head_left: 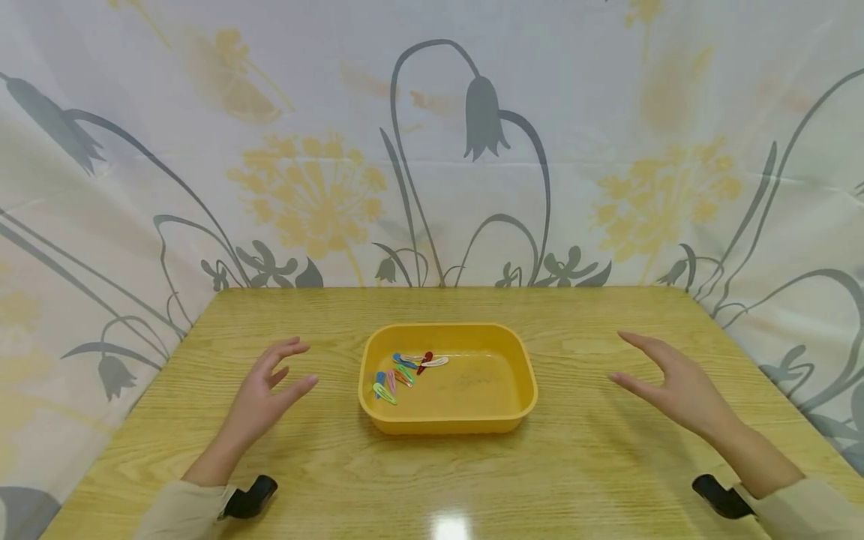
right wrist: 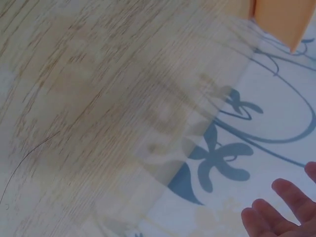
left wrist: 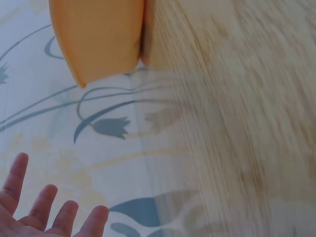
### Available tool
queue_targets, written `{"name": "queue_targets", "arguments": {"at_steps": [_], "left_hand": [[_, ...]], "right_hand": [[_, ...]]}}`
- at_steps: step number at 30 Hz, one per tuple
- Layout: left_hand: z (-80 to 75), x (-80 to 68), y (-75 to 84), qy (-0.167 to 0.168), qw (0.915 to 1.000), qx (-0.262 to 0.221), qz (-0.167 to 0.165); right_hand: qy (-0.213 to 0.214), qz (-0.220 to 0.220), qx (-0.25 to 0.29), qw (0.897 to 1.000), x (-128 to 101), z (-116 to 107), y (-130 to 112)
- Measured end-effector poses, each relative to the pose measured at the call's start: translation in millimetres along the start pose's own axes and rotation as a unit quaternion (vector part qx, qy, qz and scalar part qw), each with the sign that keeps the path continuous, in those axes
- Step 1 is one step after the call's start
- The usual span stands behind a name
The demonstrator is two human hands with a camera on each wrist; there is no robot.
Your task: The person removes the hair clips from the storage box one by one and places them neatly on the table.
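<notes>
A yellow plastic tray (head_left: 448, 427) stands mid-table. In its left half lie several snap hair clips: a lime one (head_left: 385, 394), a pink one (head_left: 391, 380), a dark red one (head_left: 424, 363), a white one (head_left: 435, 361), and blue, green and orange ones. My left hand (head_left: 263, 394) hovers to the left of the tray, fingers relaxed, thumb apart, holding nothing. On the other side my right hand (head_left: 682, 394) is held in the air, also with nothing in it. Neither hand touches the tray. Both wrist views show the fingers spread and the tray's outer wall.
The tray rests on a wood-grain table (head_left: 304, 465). Behind it and at both sides hangs a white cloth (head_left: 439, 150) with grey and yellow flower prints. A black wrist device (head_left: 251, 498) sits at the left cuff, another (head_left: 722, 496) at the right.
</notes>
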State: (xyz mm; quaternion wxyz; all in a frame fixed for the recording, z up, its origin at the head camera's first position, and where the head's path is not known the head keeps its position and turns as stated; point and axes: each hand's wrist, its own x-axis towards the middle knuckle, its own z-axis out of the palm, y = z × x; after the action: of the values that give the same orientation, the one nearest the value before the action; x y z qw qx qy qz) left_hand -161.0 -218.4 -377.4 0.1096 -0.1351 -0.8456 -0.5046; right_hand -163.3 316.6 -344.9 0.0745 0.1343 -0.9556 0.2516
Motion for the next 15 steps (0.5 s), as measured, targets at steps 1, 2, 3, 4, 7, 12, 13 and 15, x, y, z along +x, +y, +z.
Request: {"name": "queue_targets", "arguments": {"at_steps": [1, 2, 3, 4, 7, 12, 13, 15], "left_hand": [[1.1, 0.6, 0.2, 0.000, 1.0000, 0.000, -0.001], [2.3, 1.1, 0.3, -0.001, 1.0000, -0.002, -0.003], [3.4, 1.7, 0.4, -0.002, 1.0000, -0.003, -0.004], [4.6, 2.3, 0.5, -0.002, 1.0000, -0.005, -0.006], [7.9, 4.0, 0.9, -0.003, 0.9999, -0.007, -0.009], [13.0, 7.1, 1.6, -0.004, 0.9999, -0.015, -0.002], [14.0, 7.7, 1.7, -0.004, 0.9999, -0.015, 0.000], [16.0, 8.6, 1.9, -0.006, 0.9998, -0.018, 0.002]], "right_hand": [[-0.001, 0.001, 0.001, 1.000, 0.7, 0.4, -0.7], [-0.001, 0.001, 0.002, 1.000, 1.2, 0.7, -1.7], [-0.003, 0.002, 0.004, 1.000, 1.8, 0.9, -2.6], [-0.003, 0.003, 0.006, 1.000, 2.2, 1.0, -3.8], [0.002, 0.002, 0.013, 1.000, 3.7, 2.0, -6.5], [0.016, -0.010, 0.020, 1.000, 6.7, 5.9, -9.3], [0.018, -0.012, 0.021, 1.000, 7.3, 6.7, -9.9], [0.022, -0.016, 0.023, 0.999, 8.6, 8.1, -11.3]]}}
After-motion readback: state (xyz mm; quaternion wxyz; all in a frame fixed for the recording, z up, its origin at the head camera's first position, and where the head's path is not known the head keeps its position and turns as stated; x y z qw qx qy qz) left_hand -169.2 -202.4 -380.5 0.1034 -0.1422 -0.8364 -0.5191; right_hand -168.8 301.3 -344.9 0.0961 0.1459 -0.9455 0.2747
